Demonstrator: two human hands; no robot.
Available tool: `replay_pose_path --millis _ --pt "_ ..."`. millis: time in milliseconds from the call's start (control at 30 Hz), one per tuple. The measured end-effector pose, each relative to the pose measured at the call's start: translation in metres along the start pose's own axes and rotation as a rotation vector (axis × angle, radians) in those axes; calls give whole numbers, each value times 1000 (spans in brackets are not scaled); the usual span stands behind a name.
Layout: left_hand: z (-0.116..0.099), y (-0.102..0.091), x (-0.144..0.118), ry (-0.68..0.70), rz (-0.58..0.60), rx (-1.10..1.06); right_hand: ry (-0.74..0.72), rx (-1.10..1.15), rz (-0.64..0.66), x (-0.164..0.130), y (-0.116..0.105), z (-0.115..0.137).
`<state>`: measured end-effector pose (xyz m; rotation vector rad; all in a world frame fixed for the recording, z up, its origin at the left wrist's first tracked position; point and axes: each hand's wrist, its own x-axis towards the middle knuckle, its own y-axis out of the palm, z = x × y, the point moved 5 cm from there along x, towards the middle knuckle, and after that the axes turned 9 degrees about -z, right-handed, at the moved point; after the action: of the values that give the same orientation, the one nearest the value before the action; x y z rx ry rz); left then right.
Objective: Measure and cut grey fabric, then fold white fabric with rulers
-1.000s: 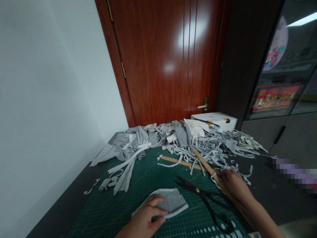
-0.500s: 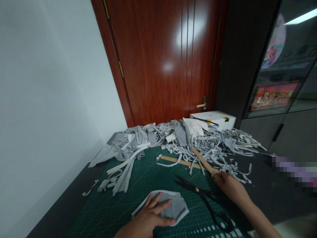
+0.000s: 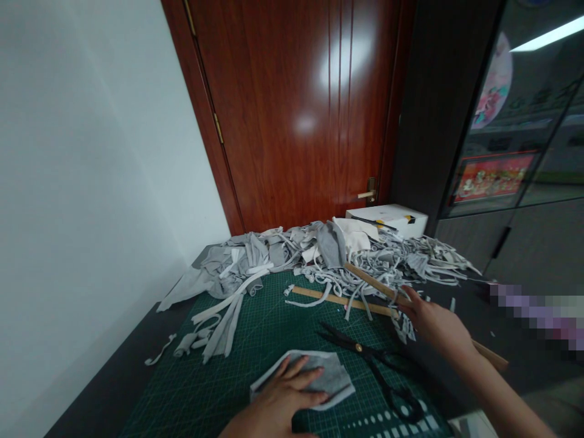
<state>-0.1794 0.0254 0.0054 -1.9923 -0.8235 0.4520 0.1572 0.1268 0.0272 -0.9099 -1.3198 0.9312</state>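
My left hand (image 3: 292,392) lies spread on a folded piece of grey fabric (image 3: 335,374) with pale edges, pressing it against the green cutting mat (image 3: 274,322). Farther right, my right hand (image 3: 433,319) grips a wooden ruler (image 3: 371,280). It slants over the heap of scraps, and its near end shows beyond my forearm. Another wooden ruler (image 3: 319,296) lies on the mat, with a fabric strip across it. Between my hands rests a pair of black scissors (image 3: 359,348), blades pointing away to the left.
Grey and white fabric scraps (image 3: 269,249) are heaped along the table's back, with loose strips (image 3: 228,328) on the mat's left. Behind them stand a white box (image 3: 396,219) and a brown door (image 3: 283,121). A white wall (image 3: 114,182) borders the left, a dark cabinet (image 3: 474,243) the right.
My right hand has moved away from me and slightly right with the ruler, which now lies at a flatter slant. Some scraps near it have shifted. My left hand stays on the fabric.
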Motion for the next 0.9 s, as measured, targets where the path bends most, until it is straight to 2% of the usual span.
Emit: replay_pose_path --millis 133,267,367,500,667,767,833,900 --pt "-8 -3 2 -72 -55 -1 14 22 61 16 -8 -12" --pt "-2 -5 6 -134 -231 -10 -53 -14 120 28 -17 -14" --pt "7 -3 9 -147 -329 -10 -167 -37 127 26 -16 -3" --pt "12 -2 17 -177 -399 -46 -284 -21 67 14 -13 19" --pt "1 -20 28 -172 -501 -134 -151 -81 95 16 -21 25" --pt "-2 -28 24 -215 -482 -108 -83 -63 138 21 -31 18" --pt "-1 -25 17 -232 -409 -70 -47 -40 192 23 -34 9" --pt "1 -17 8 -235 -346 -22 5 -22 180 25 -37 -5"
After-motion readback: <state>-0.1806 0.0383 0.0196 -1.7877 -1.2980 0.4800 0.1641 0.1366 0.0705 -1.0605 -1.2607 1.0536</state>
